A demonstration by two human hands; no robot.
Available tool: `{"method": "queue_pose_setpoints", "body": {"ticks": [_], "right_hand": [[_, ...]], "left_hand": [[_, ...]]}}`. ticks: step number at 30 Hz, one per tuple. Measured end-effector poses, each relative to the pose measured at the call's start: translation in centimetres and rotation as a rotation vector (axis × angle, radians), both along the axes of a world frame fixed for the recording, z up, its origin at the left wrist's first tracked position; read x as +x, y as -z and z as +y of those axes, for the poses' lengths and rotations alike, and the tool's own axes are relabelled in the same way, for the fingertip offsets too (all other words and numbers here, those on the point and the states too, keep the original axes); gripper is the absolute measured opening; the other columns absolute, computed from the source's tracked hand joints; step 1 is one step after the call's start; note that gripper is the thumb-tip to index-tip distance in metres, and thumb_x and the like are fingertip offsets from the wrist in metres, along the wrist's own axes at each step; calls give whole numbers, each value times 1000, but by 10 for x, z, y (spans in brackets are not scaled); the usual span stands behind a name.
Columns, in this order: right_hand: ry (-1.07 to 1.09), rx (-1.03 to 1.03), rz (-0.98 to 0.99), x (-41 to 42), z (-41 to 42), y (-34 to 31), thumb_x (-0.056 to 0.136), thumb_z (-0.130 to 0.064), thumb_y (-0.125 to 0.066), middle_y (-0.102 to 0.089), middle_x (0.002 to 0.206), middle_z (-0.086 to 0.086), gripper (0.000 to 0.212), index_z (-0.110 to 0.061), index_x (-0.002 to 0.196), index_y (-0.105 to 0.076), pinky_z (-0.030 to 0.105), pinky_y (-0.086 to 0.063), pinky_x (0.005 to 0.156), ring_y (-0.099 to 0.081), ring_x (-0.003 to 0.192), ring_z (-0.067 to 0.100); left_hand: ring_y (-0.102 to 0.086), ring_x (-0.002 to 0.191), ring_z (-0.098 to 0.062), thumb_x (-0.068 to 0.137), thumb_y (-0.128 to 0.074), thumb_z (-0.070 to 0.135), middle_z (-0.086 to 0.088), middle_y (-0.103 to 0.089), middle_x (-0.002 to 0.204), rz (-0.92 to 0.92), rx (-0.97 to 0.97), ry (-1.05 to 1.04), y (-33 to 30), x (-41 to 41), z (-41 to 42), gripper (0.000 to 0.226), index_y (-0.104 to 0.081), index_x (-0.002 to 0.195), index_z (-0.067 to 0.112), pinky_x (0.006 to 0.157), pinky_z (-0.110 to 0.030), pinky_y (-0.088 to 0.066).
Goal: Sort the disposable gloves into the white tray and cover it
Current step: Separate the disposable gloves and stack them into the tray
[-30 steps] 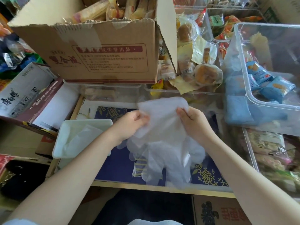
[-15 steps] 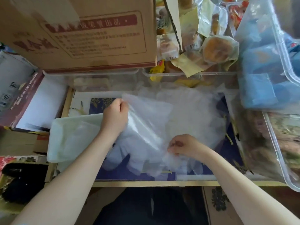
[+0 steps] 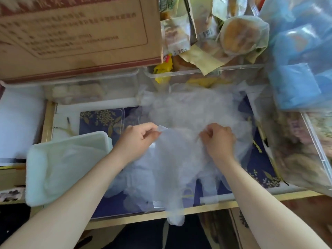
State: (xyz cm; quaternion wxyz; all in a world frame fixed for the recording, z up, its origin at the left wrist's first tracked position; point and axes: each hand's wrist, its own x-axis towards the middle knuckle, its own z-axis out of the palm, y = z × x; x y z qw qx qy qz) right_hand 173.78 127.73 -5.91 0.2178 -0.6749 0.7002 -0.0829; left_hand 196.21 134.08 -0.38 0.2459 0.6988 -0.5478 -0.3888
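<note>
Head view: left hand [image 3: 138, 139] and right hand [image 3: 218, 140], each grip pinched on the disposable gloves [image 3: 177, 169] beside the white tray [image 3: 53, 187].

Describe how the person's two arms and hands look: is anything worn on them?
Both forearms are bare up to the picture's lower edge; no sleeves show. The left hand and the right hand wear no gloves, and no rings, watch or bracelet show on the visible sides. The nails look short and unpainted, though the picture is slightly blurred.

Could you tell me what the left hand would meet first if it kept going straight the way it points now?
Probably the loose heap of gloves: the left hand points up and rightward toward it, though depth is unclear.
</note>
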Motion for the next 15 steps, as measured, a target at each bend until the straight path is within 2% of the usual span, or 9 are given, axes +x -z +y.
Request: {"method": "queue_pose_setpoints", "body": {"ticks": [2,4,7,9,11,13,15], "right_hand": [[-7,-30,-132,-1,0,-5,86,-23,-60,-60,80,4,9,-18,79,-57,40,-36,79,-49,91,33],[-34,-89,-269,-1,-1,-17,85,-22,-65,-62,84,3,8,-14,82,-64,43,-41,81,-51,91,29],[-44,-65,-566,-1,-2,-48,81,-19,-70,-63,81,-4,8,-20,76,-64,29,-43,77,-56,86,15],[-58,45,-793,-3,-2,-72,79,-16,-73,-69,81,6,13,-7,77,-63,25,-45,74,-59,78,9],[-145,148,-976,-8,-2,-93,76,-12,-73,-72,81,7,28,10,81,-56,23,-48,77,-64,78,10],[-242,227,-1065,-10,-1,-111,76,-5,-68,-71,73,1,20,11,78,-56,20,-49,73,-65,72,11],[-307,240,-1012,-11,-2,-121,80,3,-65,-69,68,0,8,0,73,-60,19,-46,65,-61,63,12]], "left_hand": [[-50,62,-13,87,-55,38,-10,-63,71,20,-24,67,1,0,0,28,-67,83,13,63,-28,-40],[-54,67,-14,84,-49,46,-3,-61,72,-12,-118,155,1,0,-2,37,-67,80,14,67,-30,-42],[-47,73,-7,88,-45,41,6,-52,87,-95,-331,285,-6,-5,-7,25,-61,81,23,67,-25,-39],[-47,96,-12,90,-47,36,5,-50,116,-153,-453,368,-11,-8,-11,20,-60,80,24,82,-25,-36],[-37,123,-22,91,-48,36,-4,-38,142,-153,-494,441,-18,-14,-15,30,-67,79,18,99,-28,-29],[-20,138,-25,92,-45,43,-8,-23,149,-119,-483,502,-28,-19,-20,40,-70,78,17,110,-24,-16],[-15,140,-26,92,-42,47,-9,-27,149,-125,-500,553,-36,-24,-26,45,-71,76,17,113,-32,-13]]}}
